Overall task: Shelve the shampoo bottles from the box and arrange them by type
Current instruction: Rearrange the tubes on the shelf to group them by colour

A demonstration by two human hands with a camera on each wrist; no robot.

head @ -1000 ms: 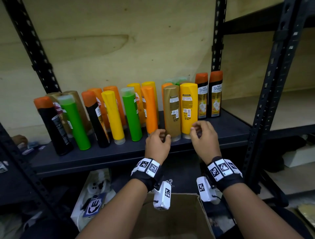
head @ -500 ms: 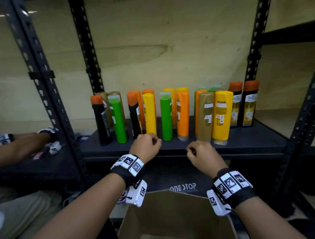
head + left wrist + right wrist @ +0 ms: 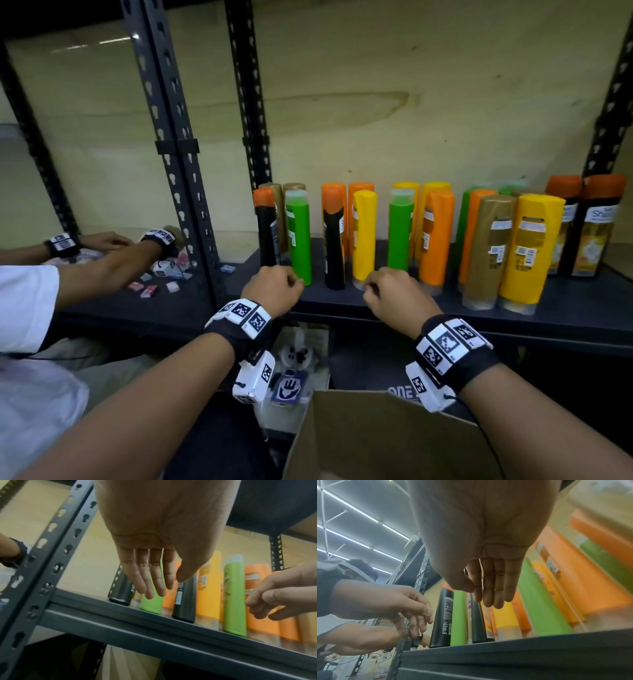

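Several shampoo bottles stand upright in rows on the dark shelf (image 3: pixel 565 315): a black one with an orange cap (image 3: pixel 267 236), green ones (image 3: pixel 298 240), a yellow one (image 3: pixel 364 236), an orange one (image 3: pixel 435 240), a gold one (image 3: pixel 488 250), and black-and-gold ones (image 3: pixel 596 229) at the far right. My left hand (image 3: pixel 274 289) hovers at the shelf's front edge before the left green bottle, fingers loosely curled, holding nothing. My right hand (image 3: pixel 394 294) hangs the same way before the yellow bottle. Both wrist views show relaxed, empty fingers (image 3: pixel 150 577) (image 3: pixel 488 588). The cardboard box (image 3: pixel 376 438) sits below; its inside is hidden.
Perforated black uprights (image 3: pixel 178 154) divide this bay from the left one. There, another person's arms (image 3: pixel 102 260) handle small packets (image 3: pixel 147 289). White packaged items (image 3: pixel 294 363) lie under the shelf. A wooden back panel closes the bay.
Both hands have shifted left along the shelf front, from the gold and yellow bottles to the green, black and yellow ones. The head view swung left, bringing the neighbouring bay into sight.
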